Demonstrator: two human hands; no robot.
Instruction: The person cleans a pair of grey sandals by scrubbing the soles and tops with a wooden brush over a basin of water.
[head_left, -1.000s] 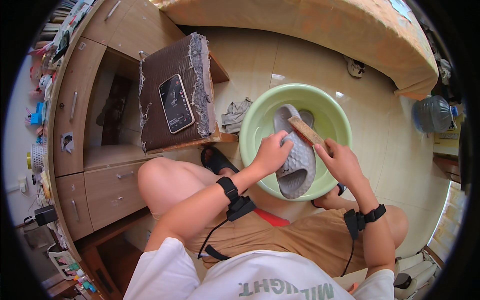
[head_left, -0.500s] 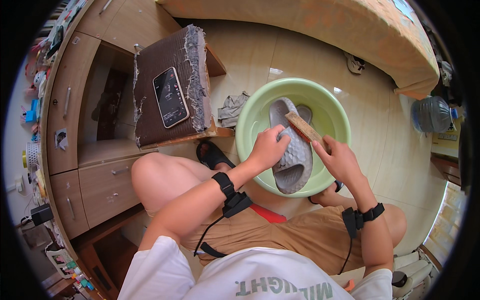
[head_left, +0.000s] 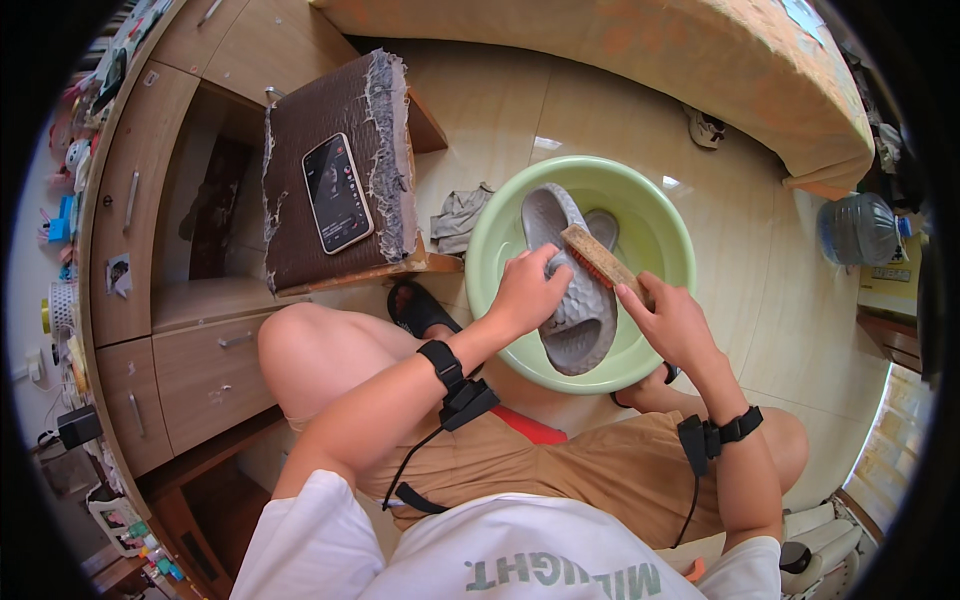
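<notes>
A grey slipper (head_left: 582, 340) with a bumpy surface is held over the light green basin (head_left: 683, 290). My left hand (head_left: 528, 290) is closed on the slipper's left edge near its middle. In my right hand (head_left: 677, 318) is a wooden scrubbing brush (head_left: 604, 257) with reddish bristles, gripped at its near end. The bristles rest against the slipper's right side. Behind it, a second grey slipper (head_left: 601, 226) lies in the basin, mostly hidden by the first slipper and the brush.
A brown stool (head_left: 290, 130) with a frayed edge stands left of the basin, bearing a phone (head_left: 338, 194). A grey cloth (head_left: 459, 217) lies between stool and basin. A large water bottle (head_left: 858, 228) stands at the right, and a shoe (head_left: 704, 130) near the cloth-draped furniture.
The slipper has tilted a little, its far end shifting left and its near end rising slightly. The brush has slid a short way left with my right hand.
</notes>
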